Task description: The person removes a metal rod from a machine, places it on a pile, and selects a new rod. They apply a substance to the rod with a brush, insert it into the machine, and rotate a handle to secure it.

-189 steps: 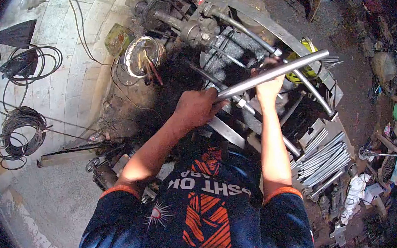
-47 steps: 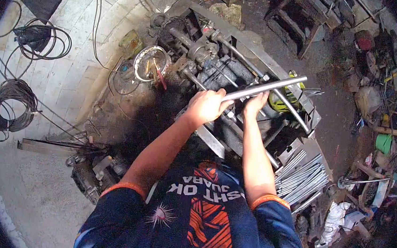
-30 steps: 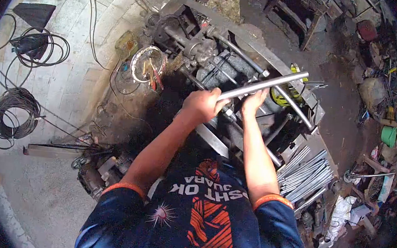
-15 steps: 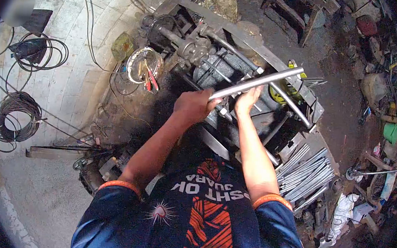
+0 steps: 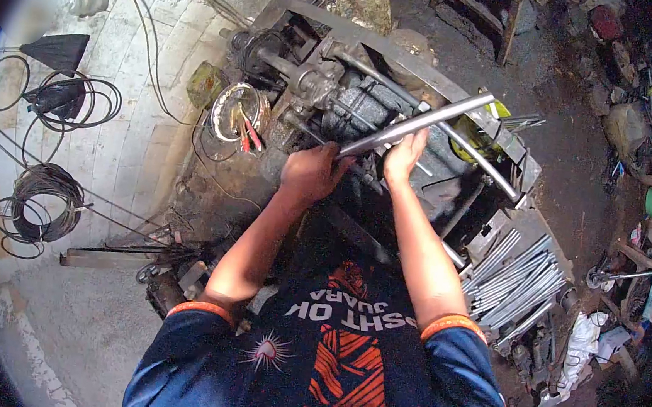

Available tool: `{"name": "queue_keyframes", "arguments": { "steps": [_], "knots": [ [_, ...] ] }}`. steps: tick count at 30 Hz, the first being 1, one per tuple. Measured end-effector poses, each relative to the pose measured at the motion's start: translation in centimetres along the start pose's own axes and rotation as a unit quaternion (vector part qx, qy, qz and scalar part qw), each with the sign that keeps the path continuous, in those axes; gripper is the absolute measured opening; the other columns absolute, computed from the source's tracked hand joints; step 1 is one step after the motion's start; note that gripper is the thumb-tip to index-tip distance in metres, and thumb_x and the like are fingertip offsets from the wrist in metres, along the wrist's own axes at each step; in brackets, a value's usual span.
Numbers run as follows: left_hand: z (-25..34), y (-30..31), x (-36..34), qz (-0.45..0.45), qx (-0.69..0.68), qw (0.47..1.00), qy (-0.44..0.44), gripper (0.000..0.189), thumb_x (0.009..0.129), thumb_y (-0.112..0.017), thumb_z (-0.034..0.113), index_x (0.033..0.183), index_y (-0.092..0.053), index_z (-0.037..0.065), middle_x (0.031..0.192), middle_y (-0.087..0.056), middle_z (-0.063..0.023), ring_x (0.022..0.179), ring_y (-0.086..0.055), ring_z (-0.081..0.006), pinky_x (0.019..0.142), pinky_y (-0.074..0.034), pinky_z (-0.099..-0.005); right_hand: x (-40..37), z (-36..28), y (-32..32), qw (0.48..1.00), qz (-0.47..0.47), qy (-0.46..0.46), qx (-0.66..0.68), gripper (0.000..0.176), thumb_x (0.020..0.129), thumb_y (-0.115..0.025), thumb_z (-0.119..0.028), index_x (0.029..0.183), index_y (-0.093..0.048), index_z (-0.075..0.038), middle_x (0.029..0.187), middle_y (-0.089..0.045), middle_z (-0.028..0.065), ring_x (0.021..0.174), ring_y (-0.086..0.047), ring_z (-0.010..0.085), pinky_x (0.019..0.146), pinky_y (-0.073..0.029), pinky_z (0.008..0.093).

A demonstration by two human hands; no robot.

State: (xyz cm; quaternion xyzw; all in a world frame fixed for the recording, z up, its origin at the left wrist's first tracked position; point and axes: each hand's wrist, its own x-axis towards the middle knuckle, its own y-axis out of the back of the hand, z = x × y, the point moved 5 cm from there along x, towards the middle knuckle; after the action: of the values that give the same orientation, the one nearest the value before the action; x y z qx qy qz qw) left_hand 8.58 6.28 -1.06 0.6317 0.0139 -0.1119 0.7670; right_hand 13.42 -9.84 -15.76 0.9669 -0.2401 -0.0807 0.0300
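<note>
A smooth, silvery metal rod (image 5: 434, 117) slants over a greasy machine, its far end up and to the right. My left hand (image 5: 311, 173) is closed round the rod's near end. Farther along, my right hand (image 5: 405, 156) bears the rod from below, its fingers fairly straight and partly hidden under it. Beneath both hands lies the machine (image 5: 313, 86), with a metal frame, thinner bars and a rough grey rounded body (image 5: 362, 106). A long shiny bar (image 5: 480, 167) on the machine runs below the rod.
Left of the machine stands a round container (image 5: 229, 110) holding red-handled tools. Many thin metal rods (image 5: 516, 286) are piled at the right. Coiled cable (image 5: 47, 202) and black cords (image 5: 64, 95) lie on the left floor. Scrap and a white sack (image 5: 581, 350) crowd the right side.
The view has shifted slightly. The rod's near end has drawn a little left, with my left hand still on it. My right hand stays under the rod.
</note>
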Motion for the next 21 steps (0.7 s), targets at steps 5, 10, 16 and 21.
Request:
{"name": "queue_keyframes", "arguments": {
  "steps": [5, 10, 16, 21],
  "knots": [
    [0.2, 0.5, 0.1, 0.012, -0.011, 1.000, -0.003, 0.038, 0.089, -0.053, 0.045, 0.086, -0.053, 0.007, 0.070, -0.063, -0.0155, 0.064, -0.063, -0.0377, 0.055, -0.049, -0.0488, 2.6, 2.3, 1.1, 0.996, -0.065, 0.020, -0.052, 0.022, 0.087, -0.050, -0.012, 0.103, -0.063, -0.003, 0.100, -0.058, 0.0179, 0.101, -0.054, 0.0314, 0.090, -0.040, 0.0406],
    [0.0, 0.7, 0.2, -0.058, -0.068, 0.996, 0.010, 0.035, 0.089, -0.057, 0.042, 0.088, -0.053, 0.007, 0.074, -0.063, -0.0181, 0.069, -0.063, -0.0406, 0.060, -0.049, -0.0495, 5.2, -3.8, 0.2, 0.963, -0.261, 0.069, -0.015, 0.018, 0.085, -0.057, -0.014, 0.090, -0.068, 0.000, 0.085, -0.068, 0.0088, 0.084, -0.061, 0.0177, 0.080, -0.046, 0.0300],
    [-0.4, 0.2, 0.2, -0.056, -0.102, 0.993, 0.003, 0.032, 0.089, -0.056, 0.039, 0.088, -0.051, 0.008, 0.068, -0.061, -0.0160, 0.061, -0.062, -0.0365, 0.055, -0.049, -0.0488, 6.2, -1.6, -0.4, 0.932, -0.358, 0.050, -0.038, 0.024, 0.085, -0.056, -0.019, 0.081, -0.066, 0.003, 0.081, -0.067, 0.0097, 0.080, -0.061, 0.0181, 0.078, -0.047, 0.0309],
    [0.1, 0.2, -0.2, -0.020, -0.068, 0.997, 0.018, 0.033, 0.088, -0.058, 0.041, 0.087, -0.051, 0.009, 0.067, -0.062, -0.0141, 0.058, -0.062, -0.0361, 0.052, -0.049, -0.0481, 5.6, -3.5, -0.5, 0.939, -0.322, 0.121, -0.021, 0.025, 0.084, -0.054, -0.018, 0.076, -0.064, 0.003, 0.073, -0.065, 0.0091, 0.071, -0.061, 0.0173, 0.069, -0.048, 0.0304]
  ]
}}
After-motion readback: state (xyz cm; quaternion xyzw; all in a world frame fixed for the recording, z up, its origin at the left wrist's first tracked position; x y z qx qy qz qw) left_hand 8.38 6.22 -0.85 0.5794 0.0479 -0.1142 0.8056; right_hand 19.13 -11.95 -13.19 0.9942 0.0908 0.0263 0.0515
